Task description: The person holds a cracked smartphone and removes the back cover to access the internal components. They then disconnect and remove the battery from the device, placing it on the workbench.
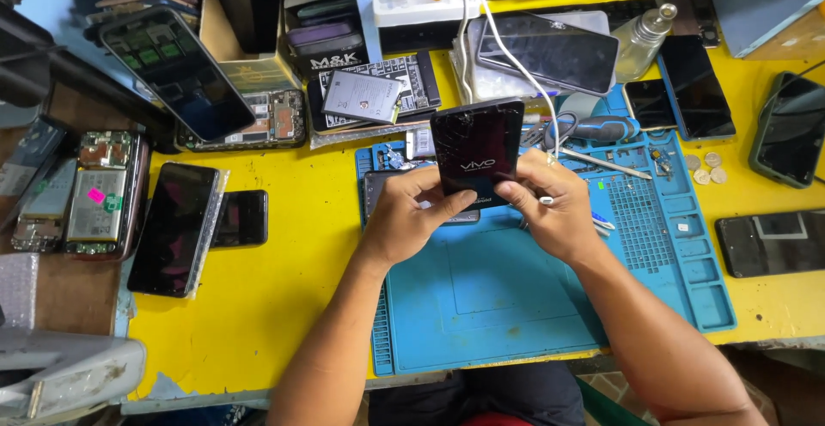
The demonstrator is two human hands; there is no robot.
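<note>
You hold the dark phone (477, 151) in the middle of the frame, above the blue mat (481, 297), your left hand (408, 216) and right hand (554, 207) both clamped on its lower end; it looks thin, slippery and breakable, so grip its edges.

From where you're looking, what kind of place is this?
Most likely a phone repair bench. Both hands, left hand and right hand, hold a dark phone over a blue work mat. Opened phones with bare circuit boards and loose screens lie across the yellow table.
</note>
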